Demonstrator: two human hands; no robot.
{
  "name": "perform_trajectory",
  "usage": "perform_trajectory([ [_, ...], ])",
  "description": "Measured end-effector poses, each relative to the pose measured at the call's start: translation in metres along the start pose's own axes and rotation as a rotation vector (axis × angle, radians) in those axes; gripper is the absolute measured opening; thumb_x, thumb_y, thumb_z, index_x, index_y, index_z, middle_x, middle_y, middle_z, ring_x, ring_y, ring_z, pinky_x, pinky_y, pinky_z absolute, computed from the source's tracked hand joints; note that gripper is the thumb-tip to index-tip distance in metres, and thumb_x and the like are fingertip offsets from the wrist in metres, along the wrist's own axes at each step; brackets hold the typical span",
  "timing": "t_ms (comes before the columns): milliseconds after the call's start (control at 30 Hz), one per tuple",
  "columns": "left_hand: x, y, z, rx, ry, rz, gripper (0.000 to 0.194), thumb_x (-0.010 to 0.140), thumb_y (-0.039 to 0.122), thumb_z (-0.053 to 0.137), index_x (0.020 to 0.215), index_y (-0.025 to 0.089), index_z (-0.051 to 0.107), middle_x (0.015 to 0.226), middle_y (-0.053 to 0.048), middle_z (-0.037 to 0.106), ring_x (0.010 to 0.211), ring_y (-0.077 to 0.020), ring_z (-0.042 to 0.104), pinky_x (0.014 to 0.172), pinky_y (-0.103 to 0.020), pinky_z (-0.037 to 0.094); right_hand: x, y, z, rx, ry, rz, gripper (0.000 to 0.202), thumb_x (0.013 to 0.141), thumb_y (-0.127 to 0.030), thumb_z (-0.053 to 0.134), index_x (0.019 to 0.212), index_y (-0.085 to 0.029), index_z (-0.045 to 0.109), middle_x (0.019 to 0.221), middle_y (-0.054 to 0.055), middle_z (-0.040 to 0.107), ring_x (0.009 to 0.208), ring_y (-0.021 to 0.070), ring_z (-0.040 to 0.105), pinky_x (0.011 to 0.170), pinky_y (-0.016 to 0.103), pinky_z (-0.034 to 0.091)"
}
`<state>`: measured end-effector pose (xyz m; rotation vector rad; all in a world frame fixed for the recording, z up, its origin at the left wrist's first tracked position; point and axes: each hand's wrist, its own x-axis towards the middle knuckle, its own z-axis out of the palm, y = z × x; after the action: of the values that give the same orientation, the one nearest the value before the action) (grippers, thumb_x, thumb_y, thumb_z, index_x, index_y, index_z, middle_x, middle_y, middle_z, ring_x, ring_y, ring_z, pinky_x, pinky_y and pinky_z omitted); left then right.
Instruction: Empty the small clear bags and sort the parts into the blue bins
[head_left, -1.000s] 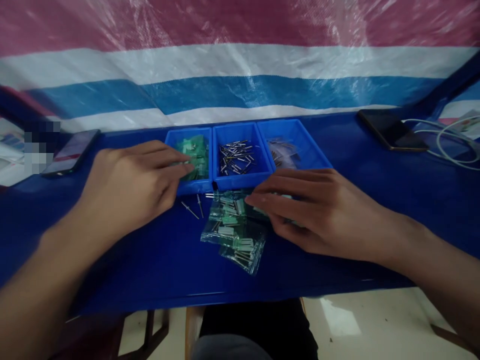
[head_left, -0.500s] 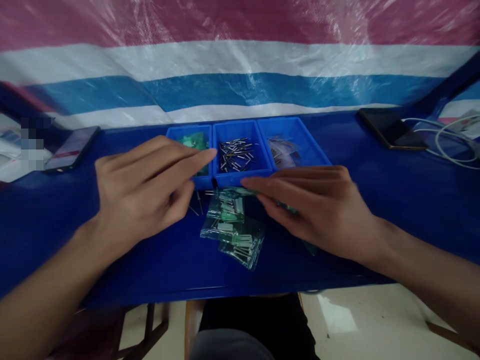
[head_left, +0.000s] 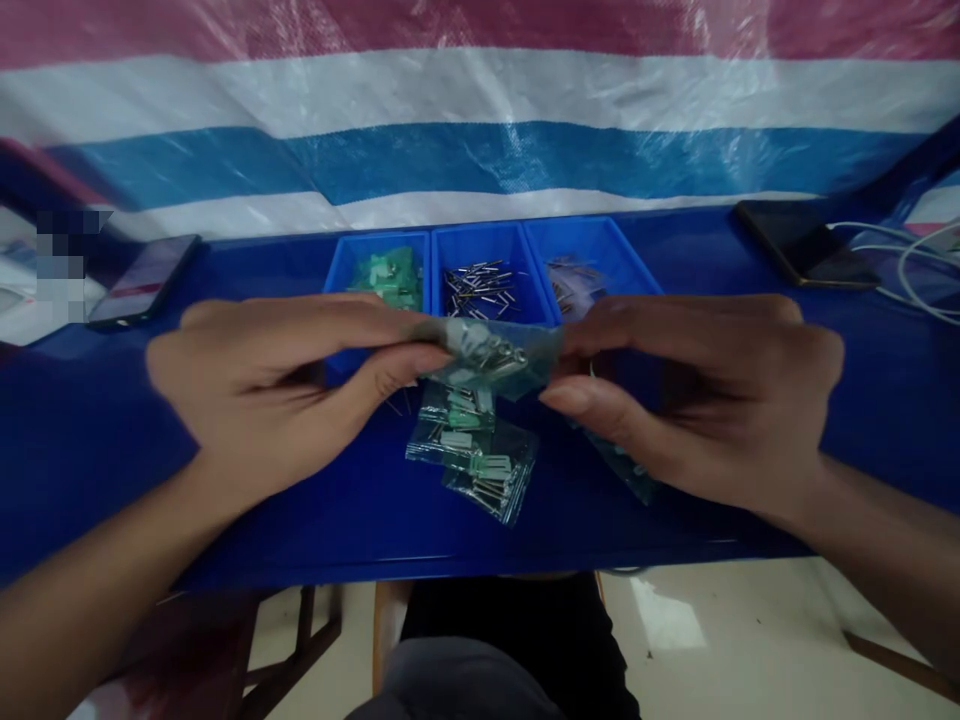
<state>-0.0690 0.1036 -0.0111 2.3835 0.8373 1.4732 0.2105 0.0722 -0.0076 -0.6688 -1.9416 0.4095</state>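
1. One clear bag (head_left: 501, 357) of metal pieces and pale bits is held up just nearer us than the middle box (head_left: 480, 243), partly hiding its front.
2. Our left hand (head_left: 262, 385) pinches the bag's left end between thumb and forefinger; our right hand (head_left: 712, 400) grasps its right end, how firmly we cannot tell.
3. Slick film could slide from our fingertips, or a hard pull could split a seam, dropping the contents among the pins (head_left: 484, 288) in the middle box.
4. Overlapping bags (head_left: 491, 475) lie on the table (head_left: 337, 530), nearer us than the middle box; another bag (head_left: 628, 472) sits under our right hand, to that box's right. A low wrist might drag either toward the edge.
5. Loose pins (head_left: 399, 402), left of the middle box and nearer us, are half hidden by our left hand, so we could brush them away unseen.
6. Beside the middle box stand the left box (head_left: 382, 243) and the right box (head_left: 626, 262); a knuckle could jog them.
7. Well right of the middle box, a white cable (head_left: 900, 268) lies by a dark phone (head_left: 806, 245); a snagging sleeve or arm could tug it.
8. No brand, label or writing is readable on bags or boxes, nor on the striped sheet (head_left: 487, 155) behind the middle box.
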Motion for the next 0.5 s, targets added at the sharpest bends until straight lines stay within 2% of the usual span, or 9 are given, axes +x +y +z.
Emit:
perform_trajectory([
  [67, -0.003, 0.004, 0.003, 0.085, 0.024, -0.006, 0.009, 0.100, 0.042, 0.095, 0.107, 0.045, 0.090, 0.096, 0.010, 0.089, 0.080, -0.0203, 0.086, 0.070, -0.037, 0.072, -0.001, -0.001, 0.001, -0.099, -0.035, -0.041, 0.017, 0.104, -0.020, 0.086, 0.090, -0.026, 0.079, 0.077, -0.003, 0.082, 0.066, 0.0169, 0.077, 0.061, 0.031, 0.064],
  [133, -0.003, 0.011, 0.007, 0.107, -0.016, -0.039, 0.005, 0.103, 0.040, 0.093, 0.103, 0.044, 0.090, 0.093, 0.010, 0.088, 0.077, -0.0175, 0.085, 0.066, -0.033, 0.070, -0.001, -0.002, 0.002, -0.079, -0.077, 0.032, 0.023, 0.105, -0.016, 0.082, 0.086, -0.027, 0.077, 0.076, -0.005, 0.080, 0.063, 0.0159, 0.074, 0.058, 0.031, 0.061],
  [167, -0.002, 0.013, 0.009, 0.099, -0.040, -0.049, 0.008, 0.107, 0.037, 0.088, 0.108, 0.044, 0.089, 0.097, 0.010, 0.089, 0.078, -0.0164, 0.085, 0.065, -0.032, 0.069, 0.000, -0.002, 0.002, -0.030, -0.090, 0.084, 0.026, 0.105, -0.014, 0.080, 0.083, -0.028, 0.076, 0.074, -0.006, 0.078, 0.060, 0.0150, 0.073, 0.055, 0.030, 0.060],
  [200, -0.001, 0.015, 0.009, 0.084, -0.060, -0.031, 0.017, 0.110, 0.032, 0.082, 0.120, 0.046, 0.088, 0.105, 0.010, 0.089, 0.082, -0.0159, 0.085, 0.065, -0.031, 0.069, 0.001, -0.003, 0.001, 0.038, -0.096, 0.146, 0.030, 0.105, -0.012, 0.078, 0.080, -0.027, 0.075, 0.072, -0.006, 0.077, 0.057, 0.0138, 0.071, 0.053, 0.029, 0.058],
  [267, 0.003, 0.015, 0.009, 0.096, -0.085, 0.047, 0.045, 0.112, 0.021, 0.074, 0.148, 0.049, 0.075, 0.135, 0.009, 0.085, 0.104, -0.0188, 0.086, 0.071, -0.032, 0.072, 0.004, -0.002, 0.000, 0.225, -0.102, 0.287, 0.031, 0.105, -0.012, 0.078, 0.077, -0.026, 0.076, 0.068, -0.006, 0.076, 0.052, 0.0116, 0.066, 0.048, 0.026, 0.056],
  [333, 0.007, 0.011, 0.006, 0.178, -0.124, 0.196, 0.067, 0.109, 0.015, 0.073, 0.165, 0.049, 0.060, 0.161, 0.006, 0.071, 0.130, -0.0251, 0.079, 0.082, -0.036, 0.075, 0.007, -0.002, -0.002, 0.426, -0.111, 0.408, 0.029, 0.105, -0.022, 0.083, 0.076, -0.024, 0.079, 0.066, -0.004, 0.075, 0.050, 0.0106, 0.064, 0.045, 0.023, 0.053],
  [367, 0.008, 0.008, 0.004, 0.225, -0.150, 0.286, 0.071, 0.107, 0.014, 0.074, 0.167, 0.048, 0.058, 0.166, 0.004, 0.067, 0.137, -0.0278, 0.076, 0.084, -0.038, 0.075, 0.008, -0.001, -0.003, 0.507, -0.126, 0.452, 0.028, 0.104, -0.028, 0.086, 0.077, -0.023, 0.080, 0.067, -0.003, 0.076, 0.050, 0.0106, 0.064, 0.043, 0.023, 0.052],
  [433, 0.010, 0.004, -0.001, 0.303, -0.162, 0.400, 0.066, 0.105, 0.012, 0.076, 0.162, 0.043, 0.065, 0.166, 0.001, 0.068, 0.140, -0.0307, 0.074, 0.081, -0.040, 0.076, 0.007, -0.002, -0.006, 0.570, -0.172, 0.492, 0.029, 0.104, -0.034, 0.088, 0.078, -0.023, 0.081, 0.066, -0.003, 0.075, 0.050, 0.0110, 0.064, 0.041, 0.023, 0.050],
  [500, 0.009, 0.003, -0.003, 0.342, -0.133, 0.407, 0.051, 0.105, 0.015, 0.077, 0.151, 0.038, 0.075, 0.162, -0.002, 0.071, 0.139, -0.0321, 0.073, 0.080, -0.041, 0.075, 0.006, -0.003, -0.009, 0.465, -0.191, 0.416, 0.029, 0.107, -0.028, 0.084, 0.078, -0.025, 0.079, 0.067, -0.003, 0.073, 0.055, 0.0123, 0.066, 0.046, 0.025, 0.054],
])
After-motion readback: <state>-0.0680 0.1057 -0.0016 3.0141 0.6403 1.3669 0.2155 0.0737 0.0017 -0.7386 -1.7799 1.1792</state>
